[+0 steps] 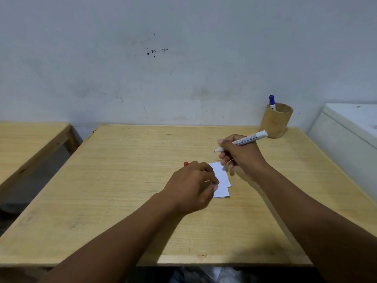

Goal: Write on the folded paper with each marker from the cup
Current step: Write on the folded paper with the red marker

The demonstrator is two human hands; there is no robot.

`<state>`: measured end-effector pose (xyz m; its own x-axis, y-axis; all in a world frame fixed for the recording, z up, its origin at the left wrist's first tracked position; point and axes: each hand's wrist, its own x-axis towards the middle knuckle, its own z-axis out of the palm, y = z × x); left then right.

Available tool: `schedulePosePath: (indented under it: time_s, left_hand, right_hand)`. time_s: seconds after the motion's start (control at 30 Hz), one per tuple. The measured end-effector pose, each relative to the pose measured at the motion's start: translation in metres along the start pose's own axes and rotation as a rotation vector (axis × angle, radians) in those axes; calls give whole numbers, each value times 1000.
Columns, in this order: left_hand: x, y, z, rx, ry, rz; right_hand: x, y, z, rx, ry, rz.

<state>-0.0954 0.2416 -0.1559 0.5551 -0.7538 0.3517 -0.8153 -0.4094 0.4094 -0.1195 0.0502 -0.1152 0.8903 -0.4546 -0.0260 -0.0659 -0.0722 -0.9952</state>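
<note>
A small folded white paper point(222, 180) lies near the middle of the wooden table point(126, 180). My left hand point(193, 186) rests on its left side, fingers pressing the paper, with a red marker cap point(185, 164) peeking out behind the knuckles. My right hand point(240, 156) hovers just beyond the paper and grips an uncapped white marker point(242, 140) with a red tip, pointing left and slightly down, off the paper. A brown cup point(276, 121) stands at the table's back right corner with a blue-capped marker point(272, 102) upright in it.
A pale wall runs behind the table. A second wooden table point(30, 139) sits to the left across a gap. A white appliance or cabinet point(346, 135) stands close against the table's right edge.
</note>
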Motion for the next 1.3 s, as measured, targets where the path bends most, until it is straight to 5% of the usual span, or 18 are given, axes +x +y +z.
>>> schedulePosePath:
  time_s: [1.3]
  left_hand:
    - [-9, -11, 11, -50, 67, 27]
  right_hand:
    - [-4, 21, -6, 18, -197, 62]
